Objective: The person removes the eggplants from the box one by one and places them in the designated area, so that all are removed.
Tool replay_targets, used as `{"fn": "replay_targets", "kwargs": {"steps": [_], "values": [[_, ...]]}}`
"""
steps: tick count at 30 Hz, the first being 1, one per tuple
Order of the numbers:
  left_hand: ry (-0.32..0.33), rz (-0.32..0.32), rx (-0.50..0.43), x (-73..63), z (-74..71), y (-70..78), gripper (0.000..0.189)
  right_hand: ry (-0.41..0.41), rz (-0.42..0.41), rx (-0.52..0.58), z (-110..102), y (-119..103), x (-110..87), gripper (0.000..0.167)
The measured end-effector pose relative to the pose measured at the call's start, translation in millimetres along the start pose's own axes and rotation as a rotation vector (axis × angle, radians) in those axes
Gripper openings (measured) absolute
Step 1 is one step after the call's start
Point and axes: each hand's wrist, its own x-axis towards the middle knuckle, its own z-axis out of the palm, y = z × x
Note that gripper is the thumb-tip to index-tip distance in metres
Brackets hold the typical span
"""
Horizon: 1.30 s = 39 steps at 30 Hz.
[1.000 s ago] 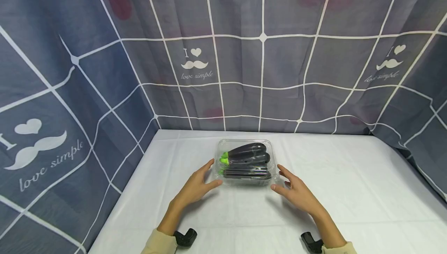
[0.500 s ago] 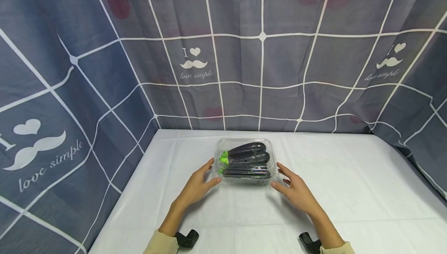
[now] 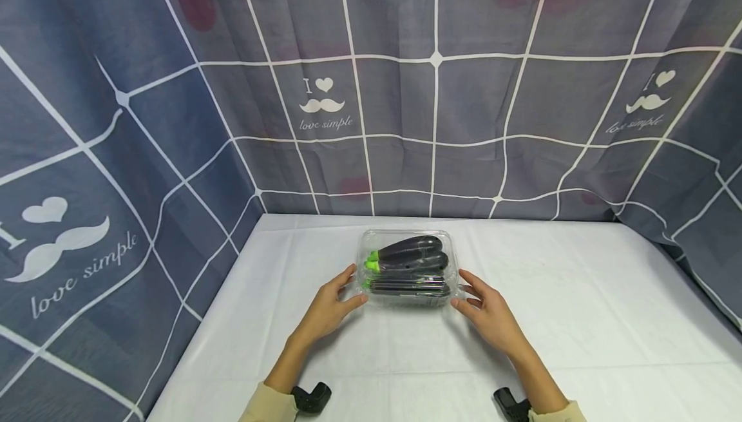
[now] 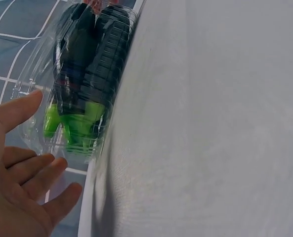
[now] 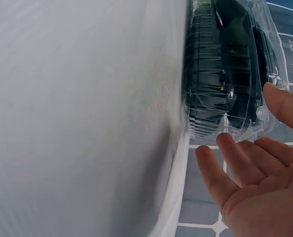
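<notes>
A clear plastic clamshell box [image 3: 379,235] lies flat on the white-covered table, its lid down. Inside are several dark eggplants [image 3: 408,249] with bright green caps at the left end. My left hand [image 3: 326,308] is beside the box's left side, fingers spread, the thumb near its front left corner. On the opposite side is my right hand [image 3: 491,316], its thumb by the front right corner. In the left wrist view the fingers [image 4: 46,175] lie a little off the box; in the right wrist view the thumb [image 5: 284,104] appears at the lid's edge. Whether they touch is hard to tell.
White cloth [image 3: 568,306] covers the table around the box. A dark checked curtain [image 3: 400,100] with white lines hangs behind and at both sides. A black wrist mount [image 3: 313,399] sits on each forearm.
The right hand has edged slightly left, closer to the box. The left hand stays almost still, and the box has not visibly moved.
</notes>
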Motion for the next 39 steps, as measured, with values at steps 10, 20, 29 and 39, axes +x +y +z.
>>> {"fn": "replay_targets", "kwargs": {"steps": [10,20,29,39], "values": [[0.015,-0.052,-0.228,0.5,1.6,-0.9,0.074,0.003,0.070,0.047,1,0,1.5,0.065],[0.026,-0.083,-0.276,-0.1,2.4,-0.3,0.072,0.008,0.082,0.108,1,4,0.0,0.068],[0.023,-0.086,-0.332,-1.5,1.9,1.7,0.073,0.048,0.081,0.112,4,0,0.3,0.062],[0.035,-0.102,-0.354,2.6,5.4,-0.9,0.071,0.100,0.071,0.039,9,-6,0.6,0.058]]}}
